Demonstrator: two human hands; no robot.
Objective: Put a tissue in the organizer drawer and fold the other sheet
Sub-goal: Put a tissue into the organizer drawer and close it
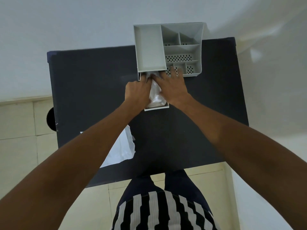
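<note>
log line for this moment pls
step: tissue into drawer | left hand + right hand: pressing it in | other sheet: unfolded on table

Your tabletop [93,90] is dark, nearly black, standing on a pale tiled floor [18,123]. A grey organizer [150,47] sits at its far edge, right of center, overhanging the back a bit. The organizer's white drawer [157,108] is pulled out toward you over the surface. A flat white sheet [122,151] lies near the front left, partly hidden under your left forearm.
</note>
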